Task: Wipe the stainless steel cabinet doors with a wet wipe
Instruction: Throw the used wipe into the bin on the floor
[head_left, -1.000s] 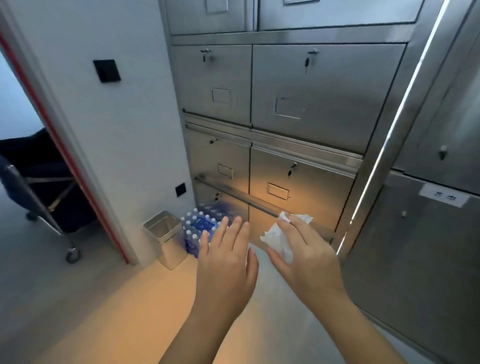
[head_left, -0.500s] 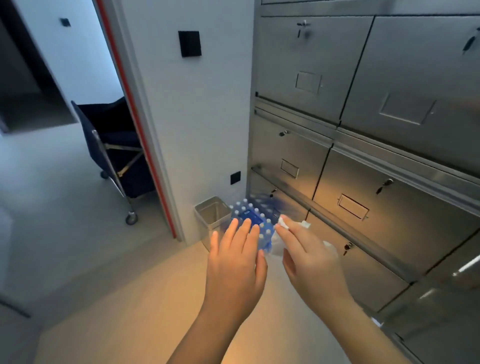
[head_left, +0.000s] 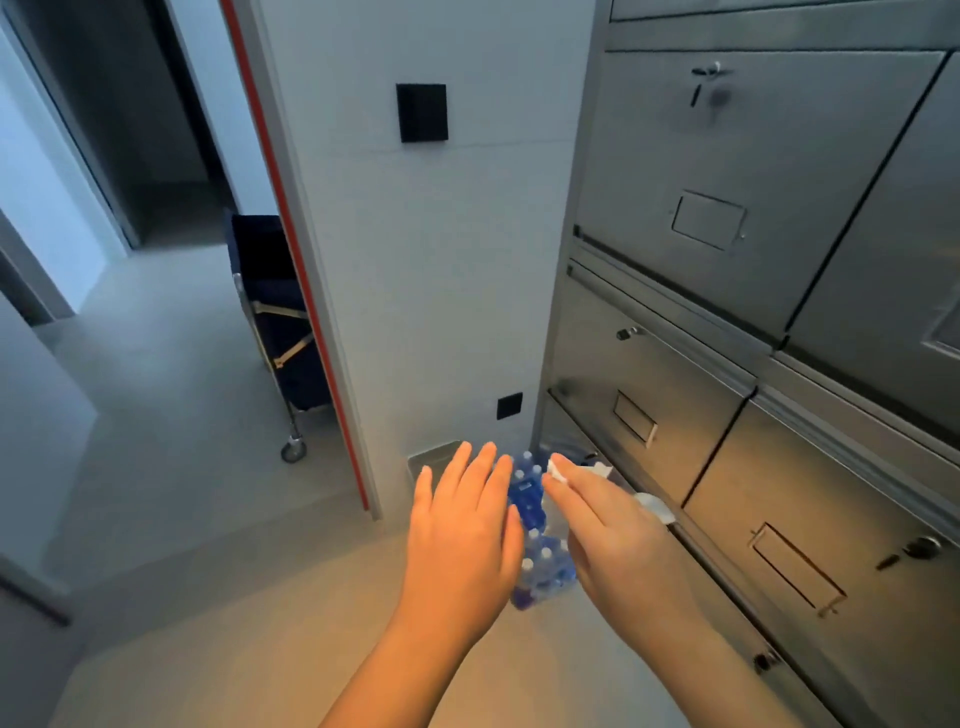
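Beneath the cabinet doors (head_left: 727, 171) we log: pack of water bottles (head_left: 529, 501); steel bin (head_left: 430, 459), contents hidden. Right hand (head_left: 618, 540) grasps wet wipe (head_left: 557, 472); left hand (head_left: 462, 535) flat, released.

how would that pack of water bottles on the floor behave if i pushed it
The pack of water bottles holds many bottles, so it is probably heavy. Bundled and low on the floor, it would likely slide rather than roll or tip.
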